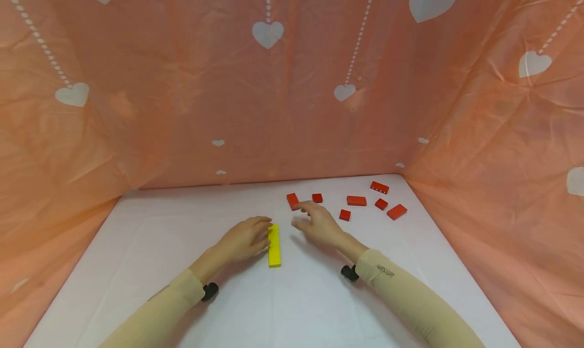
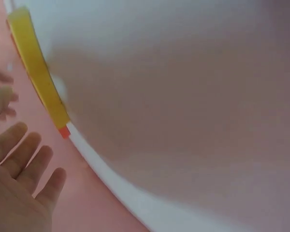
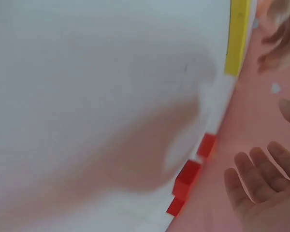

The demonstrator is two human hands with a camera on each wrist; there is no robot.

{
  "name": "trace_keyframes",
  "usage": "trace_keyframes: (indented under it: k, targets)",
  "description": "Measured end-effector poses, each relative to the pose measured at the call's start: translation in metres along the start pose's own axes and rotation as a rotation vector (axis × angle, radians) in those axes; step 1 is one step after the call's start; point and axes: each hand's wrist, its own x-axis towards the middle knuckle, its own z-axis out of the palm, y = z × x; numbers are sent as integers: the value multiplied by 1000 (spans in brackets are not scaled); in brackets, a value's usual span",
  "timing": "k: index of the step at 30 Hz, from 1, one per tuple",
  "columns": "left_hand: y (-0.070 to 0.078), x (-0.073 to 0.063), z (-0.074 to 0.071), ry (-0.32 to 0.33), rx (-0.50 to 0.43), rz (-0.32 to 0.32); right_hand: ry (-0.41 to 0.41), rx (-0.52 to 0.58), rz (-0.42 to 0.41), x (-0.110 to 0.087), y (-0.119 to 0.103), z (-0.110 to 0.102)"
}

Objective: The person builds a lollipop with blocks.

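A long yellow block (image 1: 275,256) lies on the white table, its length running away from me. My left hand (image 1: 246,240) is at its left side, fingers spread and loosely bent. In the left wrist view that hand (image 2: 24,179) stands apart from the yellow block (image 2: 36,67), holding nothing. To the right, my right hand (image 1: 320,226) hovers over the table with relaxed fingers, nearest to a red rectangular block (image 1: 292,200) that its fingertips partly overlap in the head view. The right wrist view shows this hand (image 3: 266,188) bare of any object.
Several more red pieces are scattered at the back right: small squares (image 1: 317,198), (image 1: 344,215) and rectangles such as the red block (image 1: 356,201) and another (image 1: 397,211). An orange curtain (image 1: 283,110) with white hearts encloses the table's back and sides.
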Motion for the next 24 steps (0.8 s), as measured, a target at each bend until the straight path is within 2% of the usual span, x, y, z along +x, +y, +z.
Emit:
trace_keyframes:
  k: [5, 10, 17, 24]
  targets:
    - [5, -9, 2, -50, 62, 50, 42, -18, 41, 21, 11, -1]
    - [10, -11, 5, -63, 96, 116, 30, -63, 79, 39, 17, 1]
    - [17, -11, 9, -125, 116, 110, 0, -120, 83, 53, 19, 3]
    - [19, -10, 11, -127, 118, 120, -16, -185, 70, 62, 26, 8]
